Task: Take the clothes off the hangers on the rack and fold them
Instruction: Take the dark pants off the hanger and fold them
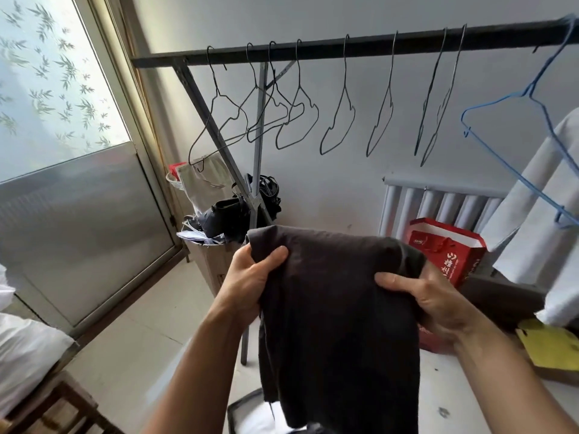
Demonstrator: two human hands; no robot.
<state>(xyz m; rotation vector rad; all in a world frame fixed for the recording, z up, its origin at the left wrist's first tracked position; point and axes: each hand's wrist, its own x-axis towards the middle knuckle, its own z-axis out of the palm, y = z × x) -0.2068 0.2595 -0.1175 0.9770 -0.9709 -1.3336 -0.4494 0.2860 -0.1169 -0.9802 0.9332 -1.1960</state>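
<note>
Both hands, left (250,277) and right (435,302), grip the dark garment's (338,308) top edge below bare hangers (340,120).

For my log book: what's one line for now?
garment: off rack, held up | left hand: grips top | right hand: grips top | dark hangers: bare

Red bag (445,253), radiator (438,206) — black handbag (225,217)
</note>
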